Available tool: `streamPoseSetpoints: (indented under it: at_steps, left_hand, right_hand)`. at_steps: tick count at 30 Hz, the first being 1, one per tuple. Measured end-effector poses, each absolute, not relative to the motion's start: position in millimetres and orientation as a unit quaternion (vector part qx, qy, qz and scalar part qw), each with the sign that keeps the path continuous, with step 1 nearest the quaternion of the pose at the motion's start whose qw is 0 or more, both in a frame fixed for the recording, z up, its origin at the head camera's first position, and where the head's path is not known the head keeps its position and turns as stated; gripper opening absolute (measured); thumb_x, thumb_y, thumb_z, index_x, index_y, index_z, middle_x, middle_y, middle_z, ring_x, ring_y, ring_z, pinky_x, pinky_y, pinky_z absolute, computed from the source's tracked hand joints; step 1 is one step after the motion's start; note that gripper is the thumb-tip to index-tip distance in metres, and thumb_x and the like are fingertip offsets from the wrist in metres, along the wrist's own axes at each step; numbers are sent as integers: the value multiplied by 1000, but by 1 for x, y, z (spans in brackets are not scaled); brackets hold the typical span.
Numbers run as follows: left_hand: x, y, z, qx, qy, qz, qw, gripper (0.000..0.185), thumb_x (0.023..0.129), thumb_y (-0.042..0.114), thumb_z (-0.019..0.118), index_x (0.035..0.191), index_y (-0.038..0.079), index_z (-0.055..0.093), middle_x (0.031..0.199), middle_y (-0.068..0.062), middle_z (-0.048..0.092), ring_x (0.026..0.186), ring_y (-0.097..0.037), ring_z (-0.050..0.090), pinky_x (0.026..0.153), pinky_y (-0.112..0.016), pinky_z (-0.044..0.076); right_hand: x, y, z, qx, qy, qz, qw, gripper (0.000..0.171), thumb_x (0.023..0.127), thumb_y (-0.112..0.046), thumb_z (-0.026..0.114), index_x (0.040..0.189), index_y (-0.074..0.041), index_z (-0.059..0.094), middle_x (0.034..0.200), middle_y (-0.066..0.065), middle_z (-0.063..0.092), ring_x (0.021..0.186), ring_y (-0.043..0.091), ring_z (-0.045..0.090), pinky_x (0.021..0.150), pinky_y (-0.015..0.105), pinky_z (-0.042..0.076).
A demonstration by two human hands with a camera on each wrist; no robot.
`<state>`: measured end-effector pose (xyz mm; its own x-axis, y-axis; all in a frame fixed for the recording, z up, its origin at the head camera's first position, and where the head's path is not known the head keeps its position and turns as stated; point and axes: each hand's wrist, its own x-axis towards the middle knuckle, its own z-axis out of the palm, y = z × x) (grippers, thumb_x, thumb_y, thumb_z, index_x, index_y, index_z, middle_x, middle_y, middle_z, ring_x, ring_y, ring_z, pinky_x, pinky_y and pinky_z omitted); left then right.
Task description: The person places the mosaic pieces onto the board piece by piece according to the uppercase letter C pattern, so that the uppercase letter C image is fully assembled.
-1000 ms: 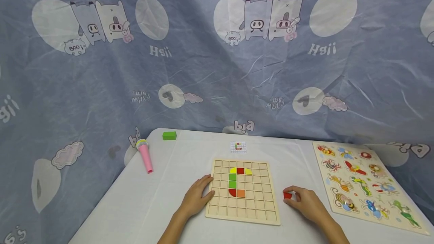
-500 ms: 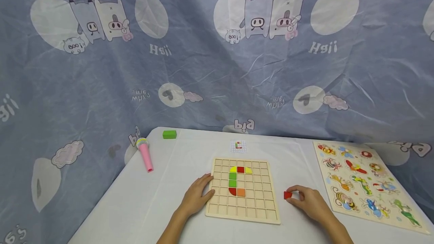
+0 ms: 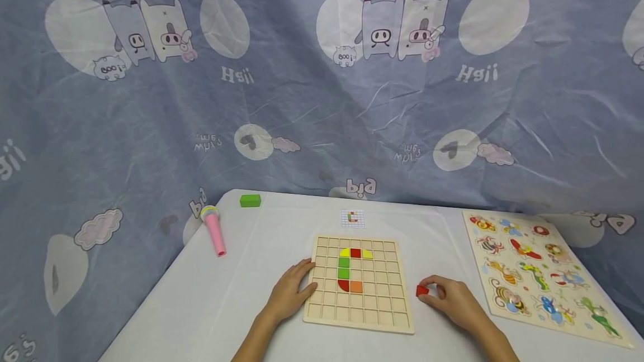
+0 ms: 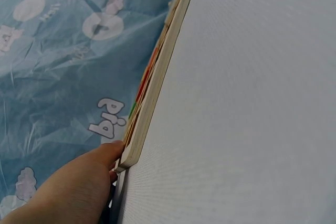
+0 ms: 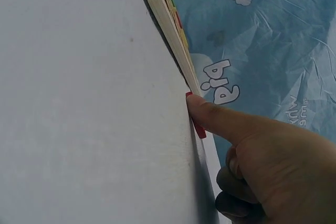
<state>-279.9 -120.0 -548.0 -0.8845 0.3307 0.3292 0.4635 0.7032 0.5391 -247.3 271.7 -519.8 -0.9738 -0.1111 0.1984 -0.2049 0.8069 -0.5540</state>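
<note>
In the head view a square wooden grid board (image 3: 374,312) lies on the white table. Yellow, red, green and orange tiles sit in its cells, forming a C-like shape. My left hand (image 3: 290,293) rests at the board's left edge, fingers extended and thumb touching the rim. To the right of the board, my right hand (image 3: 451,298) pinches a small red tile (image 3: 421,291) between thumb and index finger, close over the tabletop. The right wrist view shows the thumb pressed on this red tile (image 5: 199,129), with the other fingers curled below.
Behind the board lies a small pattern card (image 3: 353,218) printed with a coloured C. A pink toy microphone (image 3: 215,233) and a green block (image 3: 250,200) are at the left. An insect-picture puzzle board (image 3: 535,272) takes up the right side. A patterned cloth hangs behind.
My right hand has shifted slightly, first away from the board and then back left towards it, turning the red tile a little. The left hand stays at the board's edge.
</note>
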Motion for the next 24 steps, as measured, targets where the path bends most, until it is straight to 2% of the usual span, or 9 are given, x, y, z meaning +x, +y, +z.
streamPoseSetpoints:
  at_steps: [11,18,24]
  left_hand:
    - [-281,-121,-548,-219,-917,-316,108,52,91,40,55,135,13,47,142,-4,40,131,-26,35,106,-46,28]
    - [-280,-120,-548,-216,-916,-320,105,52,91,40,55,135,13,47,142,-4,41,130,-28,36,104,-50,30]
    - [-280,-120,-548,-218,-915,-322,107,52,91,39,55,135,13,47,142,-5,41,129,-29,36,103,-51,31]
  right_hand:
    - [-251,255,-509,127,-934,314,111,24,74,-40,74,92,-26,67,49,-11,33,43,1,25,40,18,24]
    - [-254,227,-496,152,-925,332,101,23,75,-37,75,94,-28,68,49,-12,31,44,0,23,40,16,23]
    - [-256,197,-493,182,-919,342,66,24,77,-36,74,97,-24,69,48,-11,34,43,0,25,39,17,24]
